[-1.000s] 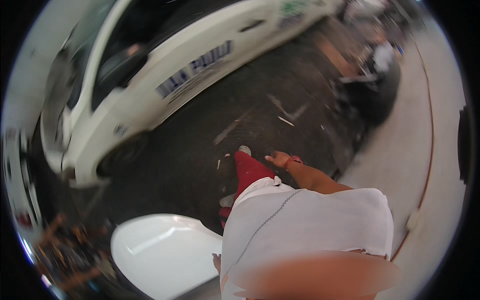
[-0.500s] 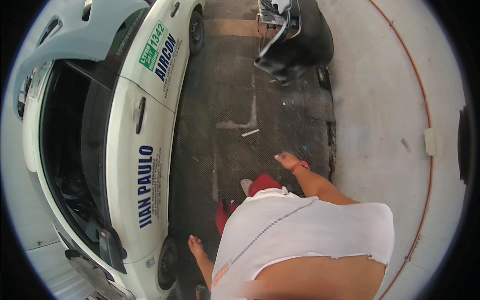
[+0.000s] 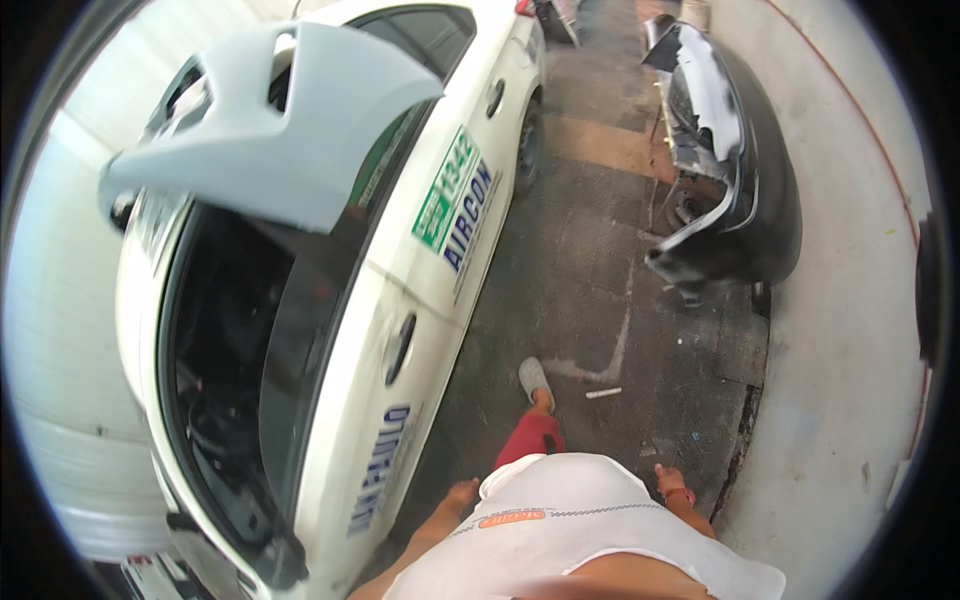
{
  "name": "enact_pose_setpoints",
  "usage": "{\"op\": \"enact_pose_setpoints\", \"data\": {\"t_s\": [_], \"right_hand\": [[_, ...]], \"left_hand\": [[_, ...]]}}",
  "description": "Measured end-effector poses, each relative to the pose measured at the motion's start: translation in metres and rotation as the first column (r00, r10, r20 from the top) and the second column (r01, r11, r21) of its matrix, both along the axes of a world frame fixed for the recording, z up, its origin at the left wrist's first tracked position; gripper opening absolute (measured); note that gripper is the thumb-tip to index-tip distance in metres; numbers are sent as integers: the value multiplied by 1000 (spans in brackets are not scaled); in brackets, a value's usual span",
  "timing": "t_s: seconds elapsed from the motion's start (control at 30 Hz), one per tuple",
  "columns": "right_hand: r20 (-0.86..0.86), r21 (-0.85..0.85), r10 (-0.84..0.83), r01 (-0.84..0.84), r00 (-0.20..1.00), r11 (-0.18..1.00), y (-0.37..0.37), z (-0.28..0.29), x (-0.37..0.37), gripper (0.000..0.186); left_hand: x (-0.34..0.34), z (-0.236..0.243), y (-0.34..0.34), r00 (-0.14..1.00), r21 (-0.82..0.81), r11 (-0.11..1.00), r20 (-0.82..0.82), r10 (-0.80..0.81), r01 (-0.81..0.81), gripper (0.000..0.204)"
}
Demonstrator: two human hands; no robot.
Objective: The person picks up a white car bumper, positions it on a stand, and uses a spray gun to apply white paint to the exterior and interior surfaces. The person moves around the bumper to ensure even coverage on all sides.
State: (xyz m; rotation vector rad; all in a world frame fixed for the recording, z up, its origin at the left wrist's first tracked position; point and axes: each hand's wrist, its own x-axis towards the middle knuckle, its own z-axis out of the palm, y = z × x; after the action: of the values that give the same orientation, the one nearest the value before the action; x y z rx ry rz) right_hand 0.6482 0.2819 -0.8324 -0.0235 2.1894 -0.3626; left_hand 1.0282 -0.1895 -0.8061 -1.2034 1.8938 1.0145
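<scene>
white car bodywork [image 3: 420, 330], previously angled across the view, is now ranged lengthwise just beside the left hand [image 3: 462, 492], which is empty and loosely open, while the right hand [image 3: 672, 484] is likewise seen empty near the grey floor [image 3: 590, 290].

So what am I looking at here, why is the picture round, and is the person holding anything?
A wide fisheye camera on the person's head looks down, so straight edges bend. At the bottom is their own body in a white shirt. The left hand hangs near the white car, the right hand swings beside the hip; both look empty, though small. One foot in a grey shoe steps on the dark concrete floor. A detached pale grey bumper shows above the car, and a black car body part leans against the wall.
</scene>
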Motion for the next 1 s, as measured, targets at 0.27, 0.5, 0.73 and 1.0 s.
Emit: {"op": "enact_pose_setpoints", "data": {"t_s": [0.27,0.5,0.73,1.0], "right_hand": [[-99,-119,-285,273,953,955,-184,68,-154,68],[-180,-382,-480,388,859,839,-332,87,-306,69],[-53,-206,-296,280,954,938,-406,26,-458,71],[-139,-275,-127,85,982,958,-520,53,-736,72]], "left_hand": [[-241,21,-218,958,129,956,-77,275,-264,69],[-530,86,-364,918,259,956,-330,220,-136,71],[-743,111,-410,835,398,900,-423,351,-177,70],[-951,150,-447,781,353,919,-517,350,-178,63]]}}
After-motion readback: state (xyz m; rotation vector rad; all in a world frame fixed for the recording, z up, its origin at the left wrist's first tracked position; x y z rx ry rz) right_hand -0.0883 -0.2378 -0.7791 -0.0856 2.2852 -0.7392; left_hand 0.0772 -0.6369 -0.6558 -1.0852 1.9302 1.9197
